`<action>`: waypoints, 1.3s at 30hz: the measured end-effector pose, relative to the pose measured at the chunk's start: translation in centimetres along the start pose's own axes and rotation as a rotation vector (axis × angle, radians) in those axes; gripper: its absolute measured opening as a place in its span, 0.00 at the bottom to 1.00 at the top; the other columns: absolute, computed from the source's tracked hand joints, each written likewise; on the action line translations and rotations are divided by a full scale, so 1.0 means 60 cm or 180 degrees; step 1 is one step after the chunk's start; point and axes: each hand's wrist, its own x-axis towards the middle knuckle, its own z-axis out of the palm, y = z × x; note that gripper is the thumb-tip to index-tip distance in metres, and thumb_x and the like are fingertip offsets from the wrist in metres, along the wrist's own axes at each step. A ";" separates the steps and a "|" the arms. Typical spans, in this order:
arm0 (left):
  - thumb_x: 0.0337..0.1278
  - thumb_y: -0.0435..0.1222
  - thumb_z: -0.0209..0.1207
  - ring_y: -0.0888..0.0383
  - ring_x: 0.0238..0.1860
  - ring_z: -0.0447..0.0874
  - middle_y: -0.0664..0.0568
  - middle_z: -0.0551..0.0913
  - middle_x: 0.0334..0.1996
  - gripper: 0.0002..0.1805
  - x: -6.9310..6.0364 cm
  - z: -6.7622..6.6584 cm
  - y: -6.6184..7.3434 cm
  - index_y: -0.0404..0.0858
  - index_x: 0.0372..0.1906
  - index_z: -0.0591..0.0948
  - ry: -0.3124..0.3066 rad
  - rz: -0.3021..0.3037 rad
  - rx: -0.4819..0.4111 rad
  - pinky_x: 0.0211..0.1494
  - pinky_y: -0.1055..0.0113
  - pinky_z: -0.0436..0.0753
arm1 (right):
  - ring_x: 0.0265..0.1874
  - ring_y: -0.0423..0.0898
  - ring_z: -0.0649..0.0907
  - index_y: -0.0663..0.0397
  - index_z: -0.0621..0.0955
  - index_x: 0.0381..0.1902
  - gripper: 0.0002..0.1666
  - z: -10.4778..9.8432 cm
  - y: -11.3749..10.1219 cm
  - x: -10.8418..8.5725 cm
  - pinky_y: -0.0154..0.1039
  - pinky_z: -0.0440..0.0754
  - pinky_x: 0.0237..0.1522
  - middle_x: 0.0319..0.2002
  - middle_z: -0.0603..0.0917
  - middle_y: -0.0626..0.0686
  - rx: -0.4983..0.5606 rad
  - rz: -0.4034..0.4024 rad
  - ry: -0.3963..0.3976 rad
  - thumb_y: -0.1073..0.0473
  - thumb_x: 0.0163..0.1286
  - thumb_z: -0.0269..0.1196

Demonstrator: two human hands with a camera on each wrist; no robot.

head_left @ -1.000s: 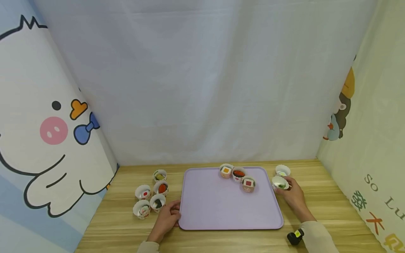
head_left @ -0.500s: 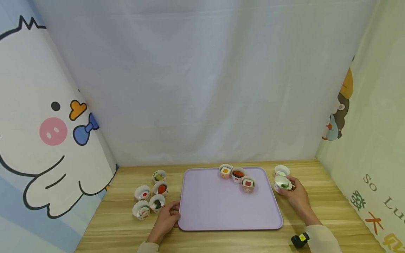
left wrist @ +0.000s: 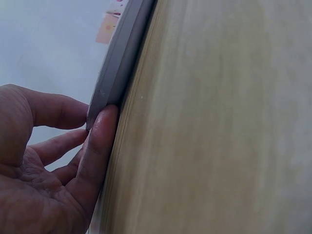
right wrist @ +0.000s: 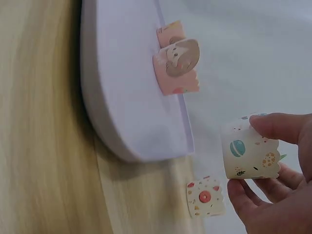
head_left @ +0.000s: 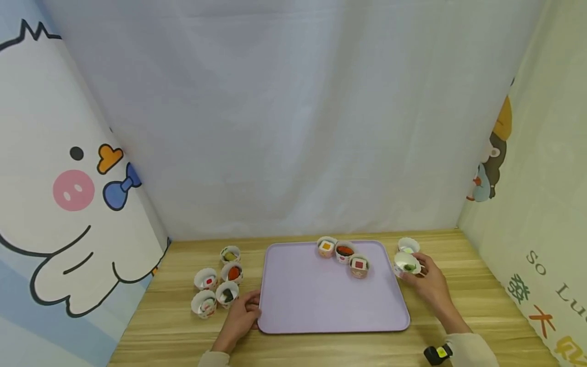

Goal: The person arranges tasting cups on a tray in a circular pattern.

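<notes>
My left hand [head_left: 240, 316] pinches the left edge of a lilac tray [head_left: 316, 300]; in the left wrist view, fingertips [left wrist: 103, 127] meet its grey-looking rim [left wrist: 117, 73]. Beyond the tray's right edge, my right hand [head_left: 430, 282] holds a white paper baking cup [head_left: 405, 266] with something green inside. The right wrist view shows that printed baking cup [right wrist: 248, 148] gripped between thumb and fingers, off the table. Behind it stands another white baking cup [head_left: 408, 245]. Three filled baking cups sit near the tray's back right: yellow-topped [head_left: 326, 247], orange-topped [head_left: 345, 252] and red-topped [head_left: 359, 266].
Several filled baking cups [head_left: 205, 304] cluster on the wooden table [head_left: 179, 341] left of the tray. A small black sushi-like piece with a yellow centre [head_left: 437, 352] is beside the right sleeve. A white curtain [head_left: 293, 127] hangs behind, with printed cloths at both sides.
The right hand shifted slightly right with the cup, then back a little left. The left hand keeps its place at the tray edge. The black piece moved right along with the right sleeve.
</notes>
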 end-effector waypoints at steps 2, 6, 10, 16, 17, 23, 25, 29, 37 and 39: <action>0.48 0.22 0.56 0.59 0.35 0.78 0.39 0.78 0.44 0.32 0.001 0.001 0.002 0.26 0.64 0.71 0.0028 -0.0078 0.0005 0.23 0.62 0.84 | 0.63 0.61 0.73 0.63 0.64 0.69 0.41 0.003 -0.006 -0.003 0.21 0.73 0.49 0.65 0.71 0.69 -0.0003 -0.0064 0.0000 0.60 0.62 0.68; 0.49 0.21 0.55 0.58 0.35 0.78 0.38 0.78 0.45 0.32 0.001 0.003 0.006 0.25 0.65 0.70 0.0058 -0.0132 0.0067 0.23 0.61 0.84 | 0.62 0.59 0.74 0.63 0.65 0.68 0.39 0.012 -0.019 -0.009 0.16 0.71 0.45 0.64 0.73 0.69 0.0035 -0.0157 -0.0010 0.62 0.61 0.69; 0.50 0.20 0.54 0.57 0.35 0.78 0.36 0.78 0.45 0.31 -0.003 0.005 0.015 0.24 0.65 0.70 0.0079 -0.0137 0.0096 0.24 0.60 0.84 | 0.61 0.57 0.75 0.62 0.66 0.68 0.40 0.022 -0.028 -0.015 0.21 0.75 0.47 0.63 0.74 0.68 0.0062 -0.0191 -0.0068 0.62 0.60 0.70; 0.50 0.20 0.54 0.57 0.35 0.78 0.36 0.78 0.44 0.30 -0.028 0.002 0.057 0.23 0.64 0.70 0.0081 -0.0099 0.0059 0.24 0.61 0.84 | 0.61 0.59 0.76 0.62 0.68 0.67 0.40 0.041 -0.027 -0.018 0.25 0.77 0.49 0.63 0.74 0.67 0.0058 -0.0214 -0.0157 0.63 0.59 0.71; 0.50 0.20 0.54 0.57 0.35 0.78 0.35 0.78 0.44 0.30 -0.030 0.001 0.062 0.22 0.64 0.70 0.0070 -0.0072 0.0048 0.24 0.61 0.84 | 0.60 0.59 0.76 0.62 0.69 0.66 0.39 0.045 -0.026 -0.019 0.26 0.78 0.48 0.62 0.75 0.67 0.0057 -0.0226 -0.0149 0.64 0.58 0.71; 0.49 0.20 0.54 0.56 0.36 0.78 0.36 0.78 0.44 0.31 -0.018 0.002 0.038 0.22 0.64 0.70 0.0055 -0.0075 0.0048 0.24 0.59 0.85 | 0.60 0.59 0.77 0.62 0.71 0.63 0.38 0.066 -0.024 -0.021 0.38 0.81 0.54 0.59 0.78 0.67 0.0025 -0.0265 -0.0174 0.65 0.56 0.72; 0.50 0.20 0.54 0.57 0.36 0.78 0.37 0.78 0.45 0.31 -0.011 0.003 0.024 0.23 0.64 0.70 0.0075 -0.0101 0.0067 0.24 0.60 0.84 | 0.60 0.61 0.77 0.63 0.70 0.64 0.39 0.072 -0.025 -0.023 0.45 0.81 0.57 0.59 0.78 0.68 0.0021 -0.0264 -0.0200 0.65 0.55 0.72; 0.50 0.22 0.56 0.58 0.36 0.78 0.39 0.78 0.45 0.32 -0.004 0.003 0.008 0.26 0.65 0.71 0.0077 -0.0120 0.0054 0.23 0.62 0.84 | 0.59 0.63 0.78 0.65 0.70 0.63 0.40 0.083 -0.026 -0.027 0.50 0.79 0.59 0.58 0.78 0.69 0.0001 -0.0264 -0.0219 0.66 0.54 0.73; 0.47 0.22 0.57 0.57 0.36 0.79 0.39 0.78 0.44 0.32 -0.004 0.002 0.008 0.26 0.65 0.71 0.0038 -0.0096 -0.0033 0.23 0.61 0.85 | 0.57 0.60 0.79 0.64 0.72 0.61 0.38 0.103 -0.020 -0.029 0.44 0.82 0.54 0.56 0.80 0.67 0.0011 -0.0307 -0.0241 0.67 0.52 0.73; 0.47 0.21 0.56 0.57 0.36 0.79 0.39 0.78 0.44 0.32 -0.004 0.002 0.009 0.26 0.64 0.72 0.0051 -0.0086 -0.0032 0.23 0.62 0.85 | 0.57 0.59 0.79 0.65 0.73 0.61 0.38 0.109 -0.017 -0.028 0.39 0.82 0.52 0.55 0.81 0.66 0.0057 -0.0321 -0.0263 0.68 0.52 0.73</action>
